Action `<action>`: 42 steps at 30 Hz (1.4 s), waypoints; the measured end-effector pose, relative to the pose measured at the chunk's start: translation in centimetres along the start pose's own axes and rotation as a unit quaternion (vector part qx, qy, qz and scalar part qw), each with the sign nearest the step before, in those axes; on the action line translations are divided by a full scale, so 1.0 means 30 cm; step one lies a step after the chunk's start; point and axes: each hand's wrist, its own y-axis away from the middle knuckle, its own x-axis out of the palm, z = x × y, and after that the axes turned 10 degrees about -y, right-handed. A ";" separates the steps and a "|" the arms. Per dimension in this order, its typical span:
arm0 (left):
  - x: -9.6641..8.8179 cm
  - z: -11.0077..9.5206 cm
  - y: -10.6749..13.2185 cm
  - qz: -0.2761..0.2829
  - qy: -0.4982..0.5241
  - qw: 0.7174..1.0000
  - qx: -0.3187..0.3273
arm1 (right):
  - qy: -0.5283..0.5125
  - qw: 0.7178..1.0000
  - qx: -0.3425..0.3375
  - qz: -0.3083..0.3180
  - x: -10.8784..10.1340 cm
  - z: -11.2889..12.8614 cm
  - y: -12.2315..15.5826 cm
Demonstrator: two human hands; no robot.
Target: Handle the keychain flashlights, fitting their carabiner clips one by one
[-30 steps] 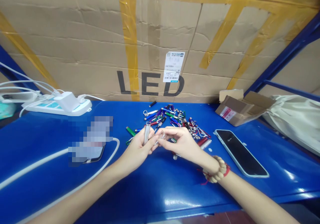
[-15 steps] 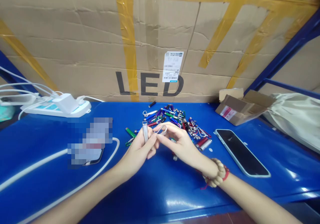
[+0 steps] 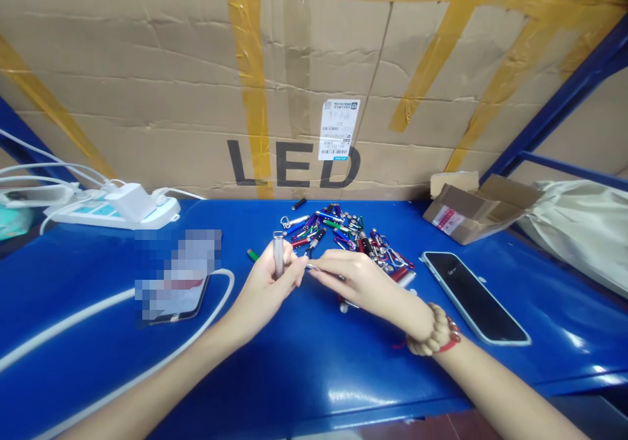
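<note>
My left hand (image 3: pixel 275 276) is closed around a small silver flashlight tube (image 3: pixel 279 257), which stands upright with its top end showing above the fingers. My right hand (image 3: pixel 360 280) pinches a small silver carabiner (image 3: pixel 311 267) at its fingertips, mostly hidden by the fingers. The two hands' fingertips meet, or almost meet, there. Just beyond them lies a pile of mini flashlights (image 3: pixel 338 221) in blue, green, red, black and silver, many with carabiners. A small silver-ended piece (image 3: pixel 344 307) lies below my right hand. A green flashlight (image 3: pixel 252 255) is left of my left hand.
The blue table (image 3: pixel 294 374) backs onto a large taped carton (image 3: pixel 186 100). At left are a power strip (image 3: pixel 161 214), a white cable (image 3: pixel 196 342) and a partly blurred phone (image 3: pixel 184 306). A black-screened phone (image 3: pixel 471 296) and a small open box (image 3: pixel 461 211) are at right.
My right hand has turned palm-down and dropped slightly, so the carabiner loop that showed before is now mostly covered. The tube in my left hand has shifted slightly left.
</note>
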 end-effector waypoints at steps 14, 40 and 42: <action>-0.009 0.021 -0.005 -0.065 -0.172 0.982 0.040 | -0.150 0.984 0.090 -0.029 0.012 0.023 -0.005; -0.005 0.017 0.011 -0.002 -0.083 0.995 0.050 | 0.065 0.992 -0.009 -0.107 0.011 -0.005 0.005; -0.007 0.015 0.012 0.023 -0.049 0.998 0.042 | 0.072 0.984 -0.004 -0.162 0.002 -0.004 0.006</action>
